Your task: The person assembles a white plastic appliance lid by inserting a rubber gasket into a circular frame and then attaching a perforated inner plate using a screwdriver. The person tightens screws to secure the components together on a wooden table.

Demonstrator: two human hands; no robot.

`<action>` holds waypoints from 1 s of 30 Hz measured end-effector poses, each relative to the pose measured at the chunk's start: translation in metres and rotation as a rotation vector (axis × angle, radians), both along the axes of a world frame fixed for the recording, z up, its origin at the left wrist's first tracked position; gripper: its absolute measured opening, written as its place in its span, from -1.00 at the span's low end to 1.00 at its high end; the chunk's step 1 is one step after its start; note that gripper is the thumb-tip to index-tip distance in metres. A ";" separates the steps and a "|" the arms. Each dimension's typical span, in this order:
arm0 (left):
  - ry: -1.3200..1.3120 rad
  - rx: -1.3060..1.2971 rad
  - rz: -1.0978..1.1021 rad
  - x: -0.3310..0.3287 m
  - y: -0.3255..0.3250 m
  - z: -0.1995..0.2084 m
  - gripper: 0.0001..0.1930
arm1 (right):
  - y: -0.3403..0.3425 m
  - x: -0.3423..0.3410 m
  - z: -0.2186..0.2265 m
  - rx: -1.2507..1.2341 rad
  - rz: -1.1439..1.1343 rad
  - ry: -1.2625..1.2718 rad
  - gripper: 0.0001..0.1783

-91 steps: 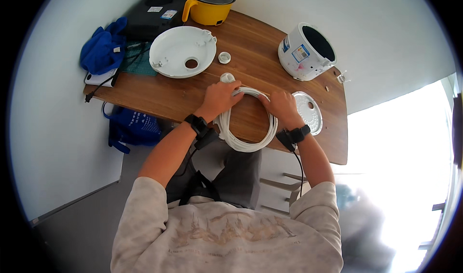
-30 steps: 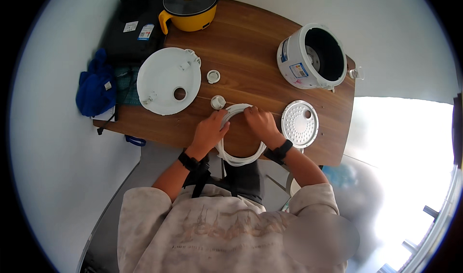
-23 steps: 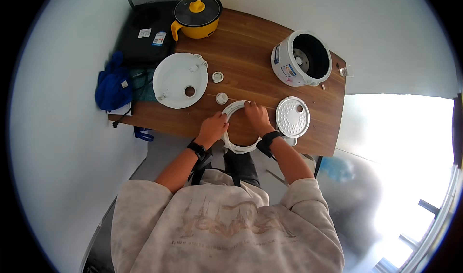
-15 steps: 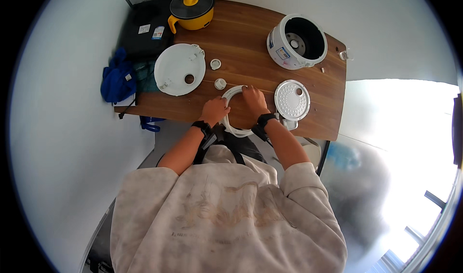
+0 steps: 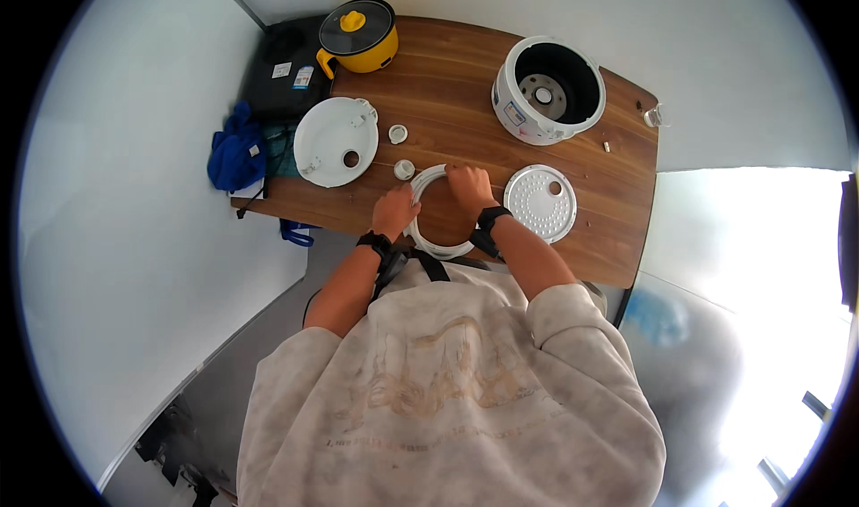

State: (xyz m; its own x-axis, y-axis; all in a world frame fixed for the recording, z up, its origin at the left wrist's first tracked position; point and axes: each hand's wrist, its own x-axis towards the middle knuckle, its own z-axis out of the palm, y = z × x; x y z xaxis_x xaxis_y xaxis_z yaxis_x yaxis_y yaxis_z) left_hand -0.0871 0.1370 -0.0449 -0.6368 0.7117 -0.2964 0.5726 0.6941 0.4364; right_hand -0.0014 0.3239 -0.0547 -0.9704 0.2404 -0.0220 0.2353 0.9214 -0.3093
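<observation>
1. Both hands are grasping the white ring [image 5: 435,246]: left hand [image 5: 395,212] curled on its left side, right hand [image 5: 471,187] on its top, right of the middle. I can't make out my thumbs.
2. I take it that two separate grips suit a round, seemingly bendy piece like this, since one alone would let the far part swing or sag. Whether it is one band or several loops laid together, I can't tell from here.
3. It sits in front of me at the near edge of the table [image 5: 447,86], within easy reach of both bent arms. Whether its near side overhangs the edge is hard to say.
4. Just beyond the ring lies a small white fitting [image 5: 403,169], with a round white cap [image 5: 398,134] farther back. Keeping such little parts near the middle probably makes them harder to lose.
5. To the left, the white lid shell [image 5: 333,136] rests with its hollow and clips showing, likely because it lies steadier that way and leaves the fixings in sight.
6. To the right, the dimpled white disc [image 5: 537,207] lies flat, apart from the ring, so I judge neither gets in the other's way.
7. Behind the disc stands the white cooker body [image 5: 523,118], dark inside facing up; its bulk seems best kept clear of my elbows.
8. At the back left, the yellow pot [image 5: 371,57] and the black case [image 5: 284,73] look set aside, leaving me elbow room.
</observation>
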 end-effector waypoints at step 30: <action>0.042 0.085 0.086 0.000 0.008 -0.009 -0.83 | 0.016 0.004 0.003 -0.128 -0.027 0.160 -0.82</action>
